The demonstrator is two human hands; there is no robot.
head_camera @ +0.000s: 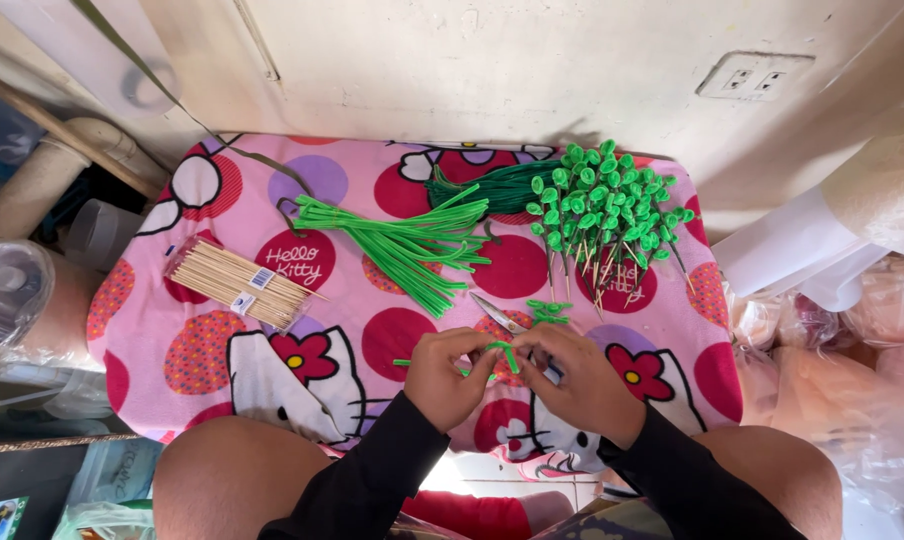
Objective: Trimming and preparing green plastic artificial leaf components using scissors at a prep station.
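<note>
Green pipe cleaner (503, 351): pinched between left hand (446, 377) and right hand (582, 383), hands close together over the pink cloth (172, 365). Scissors (502, 315) lie just beyond the fingers.

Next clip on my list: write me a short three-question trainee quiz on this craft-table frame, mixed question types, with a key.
1. True or false: both hands are pinching the same green pipe cleaner piece.
2. The clear packet of wooden skewers lies: A) at the table's left, B) under the scissors, C) among the finished green picks.
3. What lies just beyond the fingertips, between the hands and the finished picks?

Key
1. True: the left hand and right hand meet on the green pipe cleaner piece.
2. A: the skewer packet is at the left of the pink cloth-covered table, apart from the green picks.
3. The scissors, beside the bundle of uncut pipe cleaners.
</note>
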